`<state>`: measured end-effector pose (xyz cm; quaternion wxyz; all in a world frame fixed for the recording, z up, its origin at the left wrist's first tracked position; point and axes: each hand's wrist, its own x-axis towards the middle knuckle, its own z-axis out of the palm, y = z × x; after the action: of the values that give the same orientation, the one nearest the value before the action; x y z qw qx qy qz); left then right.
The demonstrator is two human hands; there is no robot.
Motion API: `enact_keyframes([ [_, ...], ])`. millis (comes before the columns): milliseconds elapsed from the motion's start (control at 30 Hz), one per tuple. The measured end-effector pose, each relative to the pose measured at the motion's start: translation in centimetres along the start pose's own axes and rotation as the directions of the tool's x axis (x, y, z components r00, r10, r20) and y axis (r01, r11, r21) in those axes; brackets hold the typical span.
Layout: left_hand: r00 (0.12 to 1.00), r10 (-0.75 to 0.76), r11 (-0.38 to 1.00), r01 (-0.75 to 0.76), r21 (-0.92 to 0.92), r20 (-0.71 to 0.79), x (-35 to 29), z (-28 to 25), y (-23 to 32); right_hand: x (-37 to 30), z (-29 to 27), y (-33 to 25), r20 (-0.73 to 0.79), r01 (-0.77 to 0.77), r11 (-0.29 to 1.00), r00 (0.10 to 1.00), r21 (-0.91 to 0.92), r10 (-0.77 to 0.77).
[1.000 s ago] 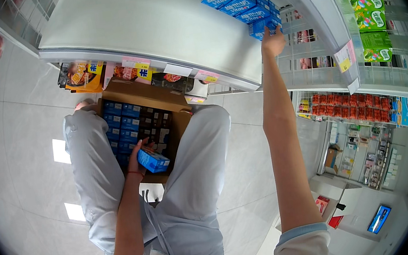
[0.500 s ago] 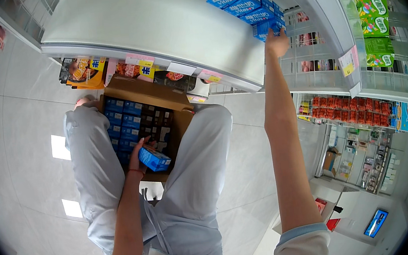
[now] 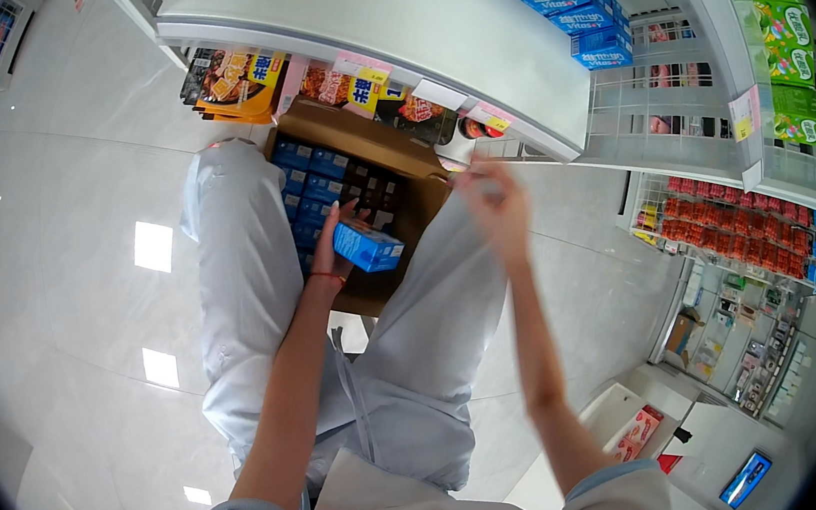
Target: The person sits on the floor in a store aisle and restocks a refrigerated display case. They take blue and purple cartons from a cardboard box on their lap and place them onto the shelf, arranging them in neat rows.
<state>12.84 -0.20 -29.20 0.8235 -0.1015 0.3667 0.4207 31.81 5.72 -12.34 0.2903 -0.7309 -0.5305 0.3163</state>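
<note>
My left hand (image 3: 334, 241) is closed around a blue drink carton (image 3: 369, 246), held over the near part of an open cardboard box (image 3: 325, 126). Inside the box, between my knees, several blue cartons (image 3: 324, 176) stand in rows on the left and dark brown ones (image 3: 372, 187) on the right. My right hand (image 3: 498, 206) is in the air beside my right knee, below the shelf's edge. It is smeared by motion, and no carton shows in it. A row of blue cartons (image 3: 571, 10) stands at the right end of the white shelf (image 3: 360, 9).
Packaged meals (image 3: 237, 81) fill a lower level under the shelf's front edge. Green packs (image 3: 790, 60) stand on the shelving to the right, with red packets (image 3: 737, 227) hanging beyond it. Grey tiled floor (image 3: 87, 261) lies around my legs.
My right hand has left the carton at the near end of the shelf row and come down toward the box. The left hand still holds its carton. The whole view has shifted.
</note>
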Motion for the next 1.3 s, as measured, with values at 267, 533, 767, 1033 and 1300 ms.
enact_keyframes([
  [267,0.985,0.045,0.991,-0.065,0.118,0.165,-1.7,2.4,0.9,-11.9,10.9,-0.4,-0.040,-0.295,0.892,0.944,0.342,0.328],
  [533,0.975,-0.076,0.992,0.053,0.113,0.210,-1.9,3.8,1.5,-6.8,3.8,-1.9,-0.232,-0.012,0.959,0.969,0.284,0.081],
  [767,0.919,0.086,0.883,0.109,0.457,-0.386,-0.3,-0.8,0.7,7.0,-6.4,-0.8,-0.625,0.035,0.979,0.765,-0.200,-0.155],
  [1033,0.892,0.049,0.829,0.215,0.516,-0.450,1.1,-2.8,0.3,18.5,-11.8,4.4,-0.546,-0.287,0.888,0.837,-0.360,0.050],
  [1300,0.897,0.032,0.823,0.227,0.521,-0.440,1.0,-2.3,-0.2,16.2,-11.3,2.0,-0.542,-0.158,0.655,0.717,-0.739,-0.438],
])
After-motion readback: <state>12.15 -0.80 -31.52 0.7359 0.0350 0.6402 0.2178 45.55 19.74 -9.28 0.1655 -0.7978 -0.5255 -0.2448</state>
